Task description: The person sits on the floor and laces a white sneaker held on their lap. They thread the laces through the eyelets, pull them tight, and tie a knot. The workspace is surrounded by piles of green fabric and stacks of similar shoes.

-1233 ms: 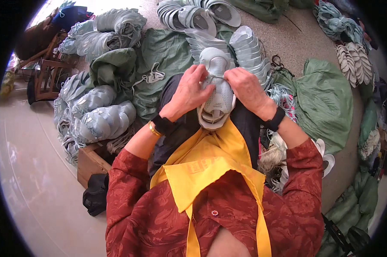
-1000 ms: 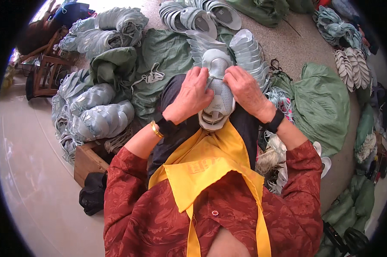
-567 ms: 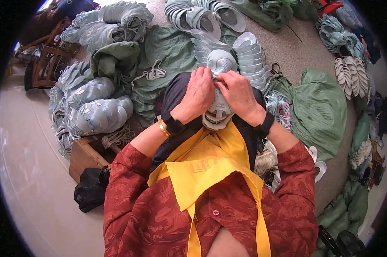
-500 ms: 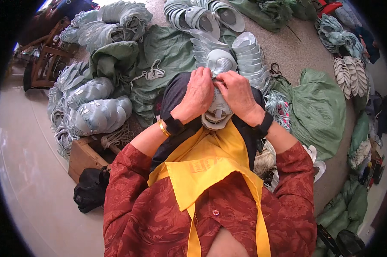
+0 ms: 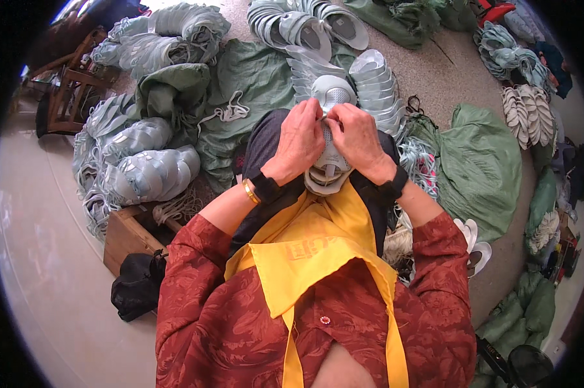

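A pale grey-white shoe upper (image 5: 336, 97) rests on my lap over the yellow apron (image 5: 324, 239), with its rounded toe away from me and its open heel end near me. My left hand (image 5: 300, 139) lies along its left side, thumb and fingertips closed in a pinch. From the right side my right hand (image 5: 358, 141) is pinched likewise, and the fingertips of both hands almost meet over the upper's middle. Whatever they pinch is too small and too covered by the fingers to make out.
Stacked pale uppers (image 5: 156, 171) lie at the left beside a wooden box (image 5: 129, 236). More nested uppers (image 5: 377, 90) stand beyond my knees on a green sheet (image 5: 240, 74), near white laces (image 5: 230, 108). A green sack (image 5: 476, 168) lies at the right.
My hands shift very slightly on the shoe upper, fingertips still pinched together near its middle. My right forearm moves a little to the left. The surroundings stay the same.
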The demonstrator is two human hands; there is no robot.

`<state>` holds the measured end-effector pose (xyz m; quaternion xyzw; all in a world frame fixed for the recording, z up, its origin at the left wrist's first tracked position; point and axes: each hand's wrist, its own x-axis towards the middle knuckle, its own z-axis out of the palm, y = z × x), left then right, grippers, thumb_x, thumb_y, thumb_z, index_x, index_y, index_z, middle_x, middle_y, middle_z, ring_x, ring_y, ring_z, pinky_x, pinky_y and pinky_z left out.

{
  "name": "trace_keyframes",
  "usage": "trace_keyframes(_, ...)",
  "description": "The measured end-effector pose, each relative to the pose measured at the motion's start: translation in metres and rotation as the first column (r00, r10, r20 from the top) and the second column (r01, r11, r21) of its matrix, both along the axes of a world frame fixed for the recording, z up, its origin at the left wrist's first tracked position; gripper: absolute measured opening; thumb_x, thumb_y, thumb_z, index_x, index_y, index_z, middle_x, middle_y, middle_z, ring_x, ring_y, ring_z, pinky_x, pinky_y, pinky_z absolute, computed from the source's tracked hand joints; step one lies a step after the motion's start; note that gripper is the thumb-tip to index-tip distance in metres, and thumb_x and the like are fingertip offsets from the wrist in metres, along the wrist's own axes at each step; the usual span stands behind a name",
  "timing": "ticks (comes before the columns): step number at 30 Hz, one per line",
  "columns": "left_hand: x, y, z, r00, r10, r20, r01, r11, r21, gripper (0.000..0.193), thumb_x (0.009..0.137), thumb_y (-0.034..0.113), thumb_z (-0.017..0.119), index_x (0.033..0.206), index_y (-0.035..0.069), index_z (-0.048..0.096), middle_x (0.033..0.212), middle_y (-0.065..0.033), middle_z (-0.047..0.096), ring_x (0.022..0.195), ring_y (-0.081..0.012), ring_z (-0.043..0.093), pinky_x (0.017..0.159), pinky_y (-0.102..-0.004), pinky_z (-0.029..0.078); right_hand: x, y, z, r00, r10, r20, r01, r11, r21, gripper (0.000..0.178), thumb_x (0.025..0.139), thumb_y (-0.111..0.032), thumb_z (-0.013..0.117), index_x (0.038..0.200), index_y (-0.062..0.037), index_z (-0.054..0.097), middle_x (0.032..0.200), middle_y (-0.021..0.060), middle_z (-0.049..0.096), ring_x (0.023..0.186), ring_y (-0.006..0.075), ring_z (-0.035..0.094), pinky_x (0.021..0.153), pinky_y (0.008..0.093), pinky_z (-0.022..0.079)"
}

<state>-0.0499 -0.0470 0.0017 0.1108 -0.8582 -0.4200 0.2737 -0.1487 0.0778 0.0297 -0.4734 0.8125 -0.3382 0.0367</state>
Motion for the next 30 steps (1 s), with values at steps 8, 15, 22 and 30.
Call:
trace_keyframes(8,0.003,-0.005,0.008,0.994,-0.042,0.098,0.04,0.999,0.03,0.02,0.08,-0.006,0.056,0.097,0.001,0.049,0.089,-0.0188,0.054,0.085,-0.0403,0.056,0.074,-0.0484,0.046,0.03,0.073,0.112,0.715,0.209,0.667,-0.332,0.941,0.061,0.015,0.088,-0.013,0.075,0.087,0.0004,0.07,0.071,-0.0002,0.064,0.065,0.0045,0.054,0.058,0.0258,0.045)
trace_keyframes(15,0.008,-0.004,0.041,0.978,-0.211,-0.007,0.211,0.978,0.0,0.027,0.081,0.0,0.07,0.106,0.002,0.059,0.092,-0.0091,0.061,0.079,-0.0207,0.061,0.069,-0.0328,0.05,0.022,0.094,0.175,0.631,0.043,0.775,0.019,0.997,-0.07,0.005,0.091,-0.005,0.072,0.091,-0.0024,0.068,0.075,-0.003,0.064,0.058,0.0023,0.057,0.05,0.0186,0.044)
trace_keyframes(22,0.018,0.01,0.117,0.893,-0.431,-0.126,0.441,0.79,0.426,0.011,0.092,-0.002,0.067,0.1,0.0,0.058,0.091,-0.0072,0.065,0.082,-0.0135,0.067,0.072,-0.0293,0.051,-0.004,0.079,0.167,0.618,0.136,0.774,0.1,0.964,-0.248,0.009,0.096,-0.01,0.072,0.096,-0.0014,0.069,0.078,-0.0021,0.065,0.064,0.0029,0.058,0.056,0.0191,0.046)
trace_keyframes(30,0.011,0.01,0.138,0.898,-0.409,-0.161,0.415,0.669,0.617,0.005,0.102,0.002,0.059,0.102,-0.002,0.056,0.098,-0.0047,0.067,0.086,-0.0087,0.063,0.078,-0.0236,0.052,-0.01,0.071,0.15,0.653,0.176,0.737,0.252,0.867,-0.43,0.016,0.097,-0.008,0.071,0.109,0.0022,0.07,0.092,0.0068,0.075,0.078,0.0121,0.071,0.075,0.0265,0.062)
